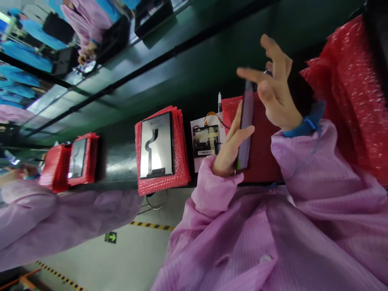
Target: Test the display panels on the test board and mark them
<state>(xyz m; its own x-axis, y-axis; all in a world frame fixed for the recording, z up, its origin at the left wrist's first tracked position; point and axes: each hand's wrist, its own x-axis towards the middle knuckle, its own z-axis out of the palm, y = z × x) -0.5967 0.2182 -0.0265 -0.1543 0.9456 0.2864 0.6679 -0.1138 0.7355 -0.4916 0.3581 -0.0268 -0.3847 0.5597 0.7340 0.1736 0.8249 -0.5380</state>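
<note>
My left hand (229, 151) grips a flat display panel (246, 125) tilted up on its edge, its thumb on the near face and the other fingers behind it. My right hand (277, 91) is raised just right of the panel's upper end, fingers spread and nothing in them; a blue wrist strap circles that wrist. Below the panel lies a dark red mat (262, 149), with red bubble wrap (230, 109) behind. Left of my left hand, a small circuit board assembly (206, 141) with an orange flex cable rests on a white sheet.
A display panel (157, 143) with a black ribbon cable lies on stacked red bubble-wrap bags (182, 161) to the left. More red bubble wrap (348, 101) is heaped at right. A pen (220, 101) stands behind the board. Co-workers sit left and across the bench.
</note>
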